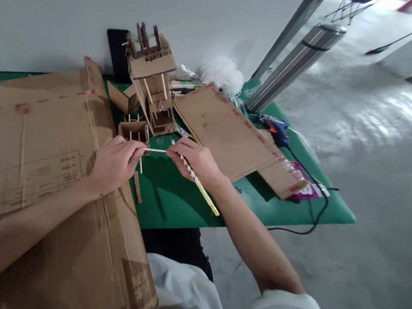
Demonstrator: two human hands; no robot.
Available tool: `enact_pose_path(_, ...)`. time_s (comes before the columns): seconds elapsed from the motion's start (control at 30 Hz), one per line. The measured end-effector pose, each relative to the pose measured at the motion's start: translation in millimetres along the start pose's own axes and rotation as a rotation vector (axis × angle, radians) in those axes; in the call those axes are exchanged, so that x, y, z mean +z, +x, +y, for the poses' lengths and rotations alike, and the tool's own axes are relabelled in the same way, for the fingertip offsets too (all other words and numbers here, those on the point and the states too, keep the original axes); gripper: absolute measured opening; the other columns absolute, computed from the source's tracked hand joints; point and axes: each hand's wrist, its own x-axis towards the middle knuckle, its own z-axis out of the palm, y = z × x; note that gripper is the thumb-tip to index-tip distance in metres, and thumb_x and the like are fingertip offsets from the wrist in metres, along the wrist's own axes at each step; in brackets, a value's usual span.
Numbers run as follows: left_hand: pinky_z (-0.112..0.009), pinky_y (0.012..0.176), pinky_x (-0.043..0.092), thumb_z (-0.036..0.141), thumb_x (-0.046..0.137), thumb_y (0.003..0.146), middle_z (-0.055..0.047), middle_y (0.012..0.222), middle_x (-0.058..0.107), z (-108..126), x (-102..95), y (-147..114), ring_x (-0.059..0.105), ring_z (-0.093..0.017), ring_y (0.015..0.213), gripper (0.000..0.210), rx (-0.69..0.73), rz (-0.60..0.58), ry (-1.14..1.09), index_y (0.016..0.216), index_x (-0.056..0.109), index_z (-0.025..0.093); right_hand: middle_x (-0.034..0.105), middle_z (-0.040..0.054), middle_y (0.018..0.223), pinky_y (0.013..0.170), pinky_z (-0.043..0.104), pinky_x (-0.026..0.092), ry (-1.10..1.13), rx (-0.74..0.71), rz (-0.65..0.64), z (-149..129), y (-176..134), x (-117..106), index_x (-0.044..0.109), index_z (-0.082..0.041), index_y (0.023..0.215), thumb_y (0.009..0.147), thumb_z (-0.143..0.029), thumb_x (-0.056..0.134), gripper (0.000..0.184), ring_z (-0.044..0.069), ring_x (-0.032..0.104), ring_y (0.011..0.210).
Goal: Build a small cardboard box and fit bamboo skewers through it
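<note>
A thin pale wooden stick [156, 150] spans the space between my two hands over the green table. My left hand [115, 162] pinches its left end, and the fingers of my right hand [195, 160] are closed at its right end. A yellow pencil with purple marks [201, 188] also lies in my right hand, slanting toward me. Just behind my left hand is a small open cardboard box [133, 131] with sticks in it. Beyond it stands a tall cardboard structure [160, 97] with shelves and stick posts. A narrow cardboard strip [137, 187] lies below my left hand.
Large cardboard sheets [51, 138] cover the left side and overhang the front edge. Another cardboard panel [228, 132] lies right, near a blue glue gun [277, 130] with a black cord. White shredded material [222, 75] and a metal cylinder [295, 67] stand at the back.
</note>
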Motion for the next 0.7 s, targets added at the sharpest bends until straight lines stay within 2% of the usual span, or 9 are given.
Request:
enact_pose_path(0.2,-0.039,0.073,0.041,0.034,0.043,0.106,-0.004,0.083,0.073,0.6,0.2,-1.0,0.060,-0.024,0.080,0.029,-0.013,-0.018,0.015,0.096,0.068,0.021,0.068,0.0061,0.094,0.071,0.026,0.050,0.022,0.022,-0.012,-5.1,-0.3,1.5,0.068,-0.019,0.096,0.101,-0.026,0.051,0.018,0.015,0.065,0.080)
enact_pose_path(0.43,-0.041,0.077,0.046,0.034,0.046,0.105,-0.006,0.088,0.075,1.7,0.9,-1.2,0.063,-0.025,0.086,0.027,-0.025,0.004,0.009,0.101,0.069,0.021,0.066,0.0066,0.099,0.077,0.027,0.049,0.080,0.049,-0.002,-4.5,1.8,2.0,0.065,-0.020,0.097,0.098,-0.025,0.056,0.011,0.015,0.064,0.087)
enact_pose_path(0.7,-0.043,0.087,0.048,0.032,0.050,0.102,-0.007,0.100,0.074,0.9,0.3,-2.2,0.062,-0.026,0.095,0.018,-0.019,0.020,-0.042,0.106,0.065,0.022,0.063,0.0049,0.095,0.070,0.026,0.045,0.119,0.054,0.031,0.1,1.4,3.5,0.064,-0.020,0.094,0.097,-0.026,0.057,0.010,0.013,0.058,0.076)
